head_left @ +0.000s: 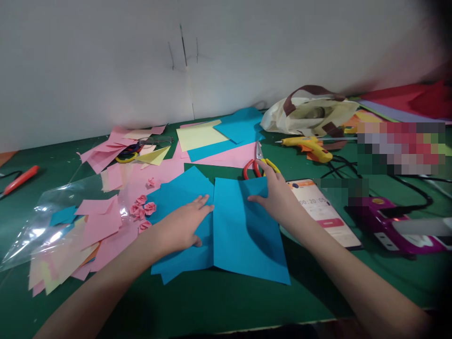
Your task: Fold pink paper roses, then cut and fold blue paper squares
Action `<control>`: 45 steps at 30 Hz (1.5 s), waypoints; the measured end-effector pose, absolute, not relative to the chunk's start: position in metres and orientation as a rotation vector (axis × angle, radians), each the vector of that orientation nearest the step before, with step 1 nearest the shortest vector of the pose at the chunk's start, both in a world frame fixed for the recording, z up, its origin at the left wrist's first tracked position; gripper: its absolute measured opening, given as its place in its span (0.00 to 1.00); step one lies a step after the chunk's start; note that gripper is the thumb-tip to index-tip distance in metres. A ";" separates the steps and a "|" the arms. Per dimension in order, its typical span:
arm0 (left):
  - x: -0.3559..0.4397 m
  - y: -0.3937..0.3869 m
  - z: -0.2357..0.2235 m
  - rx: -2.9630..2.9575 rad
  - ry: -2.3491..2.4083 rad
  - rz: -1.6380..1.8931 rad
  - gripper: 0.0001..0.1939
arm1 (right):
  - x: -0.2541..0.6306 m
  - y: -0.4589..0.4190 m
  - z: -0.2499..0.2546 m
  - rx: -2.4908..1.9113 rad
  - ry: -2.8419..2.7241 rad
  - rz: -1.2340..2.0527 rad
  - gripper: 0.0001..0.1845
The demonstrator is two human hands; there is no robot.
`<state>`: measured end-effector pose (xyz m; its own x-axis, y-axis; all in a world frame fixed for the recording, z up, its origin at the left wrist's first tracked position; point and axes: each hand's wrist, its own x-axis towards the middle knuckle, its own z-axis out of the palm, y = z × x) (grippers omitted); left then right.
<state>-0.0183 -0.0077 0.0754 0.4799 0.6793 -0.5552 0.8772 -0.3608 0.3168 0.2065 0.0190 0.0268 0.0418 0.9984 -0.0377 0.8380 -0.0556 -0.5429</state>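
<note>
Nearest on a green worktop (212, 310), a blue sheet (243, 235) lies beside more blue paper (180, 188). The left hand (192, 220) rests on that paper, fingers spread. The right hand (275, 190), thumb and fingers parted, is over the sheet's far right corner, at the scissors (259, 151) (whether gripping them, I cannot tell). Beyond sit a yellow glue gun (310, 146) and cloth bag (307, 115).
</note>
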 end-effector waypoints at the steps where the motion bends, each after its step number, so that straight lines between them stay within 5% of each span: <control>1: -0.018 -0.008 0.076 2.149 1.283 -0.443 0.41 | 0.207 0.019 0.026 -1.946 -1.852 0.583 0.45; 38: -0.005 -0.026 0.074 2.056 1.326 -0.452 0.46 | 0.210 0.013 0.024 -1.969 -1.973 0.456 0.41; 45: -0.005 -0.026 0.069 2.062 1.321 -0.444 0.45 | 0.212 0.015 0.026 -1.977 -1.991 0.470 0.34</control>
<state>-0.0053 -0.0258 0.0690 0.4375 0.6805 -0.5878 0.8974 -0.2887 0.3337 0.2118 0.0146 0.0256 -0.0118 0.9997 -0.0197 0.9032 0.0022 -0.4291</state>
